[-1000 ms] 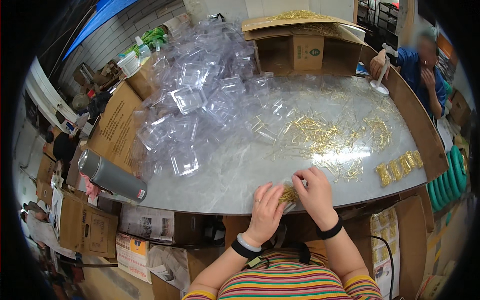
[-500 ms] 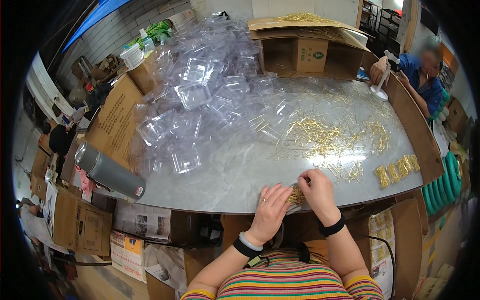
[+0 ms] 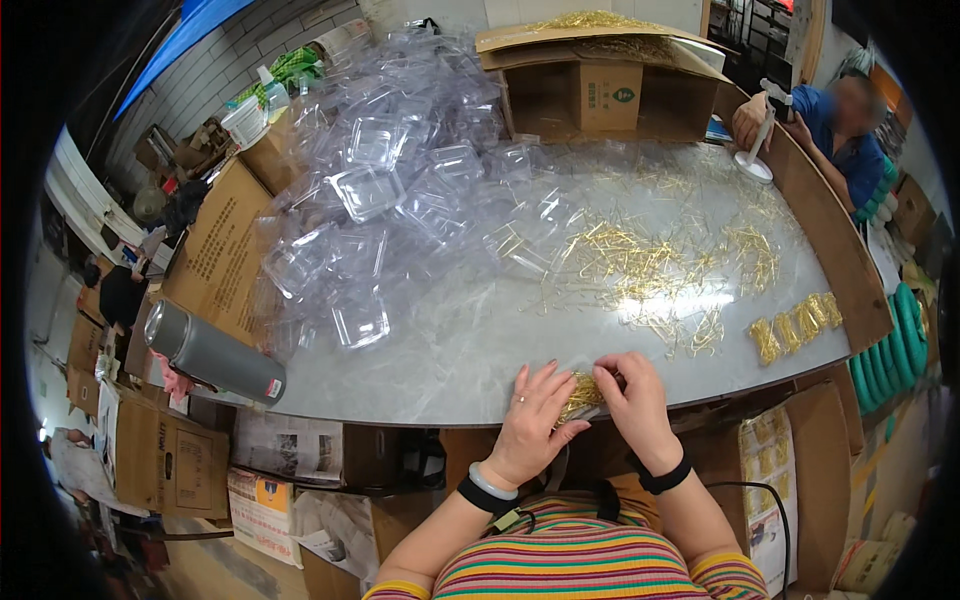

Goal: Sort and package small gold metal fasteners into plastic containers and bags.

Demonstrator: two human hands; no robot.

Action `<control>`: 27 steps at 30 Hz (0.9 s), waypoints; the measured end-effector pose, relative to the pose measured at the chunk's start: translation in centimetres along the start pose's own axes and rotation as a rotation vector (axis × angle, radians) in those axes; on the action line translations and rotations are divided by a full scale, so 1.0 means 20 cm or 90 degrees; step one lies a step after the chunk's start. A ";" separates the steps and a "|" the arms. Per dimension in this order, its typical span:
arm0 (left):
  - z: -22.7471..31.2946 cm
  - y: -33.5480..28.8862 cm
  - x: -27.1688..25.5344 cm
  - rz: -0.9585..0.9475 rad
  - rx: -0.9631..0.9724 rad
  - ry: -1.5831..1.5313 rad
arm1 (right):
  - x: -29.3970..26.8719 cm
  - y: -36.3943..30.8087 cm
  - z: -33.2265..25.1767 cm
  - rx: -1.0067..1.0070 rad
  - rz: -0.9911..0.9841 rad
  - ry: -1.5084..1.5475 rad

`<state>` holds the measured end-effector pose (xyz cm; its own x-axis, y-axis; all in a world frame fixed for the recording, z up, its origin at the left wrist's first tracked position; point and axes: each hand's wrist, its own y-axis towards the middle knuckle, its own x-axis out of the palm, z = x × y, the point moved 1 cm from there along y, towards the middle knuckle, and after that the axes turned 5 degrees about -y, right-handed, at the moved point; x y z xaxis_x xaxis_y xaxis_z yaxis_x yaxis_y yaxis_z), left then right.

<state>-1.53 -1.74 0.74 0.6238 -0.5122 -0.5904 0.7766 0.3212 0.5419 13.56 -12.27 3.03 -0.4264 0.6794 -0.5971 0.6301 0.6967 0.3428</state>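
Observation:
At the near edge of the grey marbled table [image 3: 430, 370], a bunch of thin gold wire hooks [image 3: 582, 397] lies between my hands. My left hand [image 3: 530, 425] is wrapped along its left side, thumb beneath, holding it. A pale clear edge shows under the bunch; I cannot tell whether it is a plastic box. My right hand [image 3: 638, 405] is closed in a pinch at the bunch's right end, and what its fingertips hold is hidden. Farther off lies a loose spread of gold hooks [image 3: 630, 252]. Several tidy hook bundles [image 3: 795, 328] sit in a row at right.
Clear plastic boxes [image 3: 375, 190] are heaped at left. A grey thermos [image 3: 215, 352] lies tilted at the left edge. An open carton [image 3: 540, 100] stands at the back, and cardboard walls [image 3: 835, 230] flank the table. Another person [image 3: 840, 140] sits at far right, one hand by a white stand [image 3: 755, 165].
The view has shifted slightly. My right hand has drawn down a little, its fingers curled more tightly, and more of the gold bunch shows between my hands.

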 end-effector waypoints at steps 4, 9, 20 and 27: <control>0.00 0.00 0.01 -0.016 0.010 0.021 | 0.02 0.05 0.05 0.124 -0.061 0.071; 0.00 0.00 0.01 -0.016 0.019 0.043 | -0.01 0.06 0.07 0.149 -0.049 0.127; 0.01 0.00 0.01 0.043 0.003 0.031 | -0.01 -0.07 -0.02 -0.062 0.031 0.072; -0.03 -0.05 0.05 0.113 -0.002 -0.013 | 0.06 -0.12 -0.04 -0.142 0.079 -0.064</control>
<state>-1.63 -2.06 -0.66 0.7488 -0.4631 -0.4742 0.6553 0.4102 0.6342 10.95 -12.95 2.02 -0.2815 0.7439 -0.6061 0.5106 0.6509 0.5617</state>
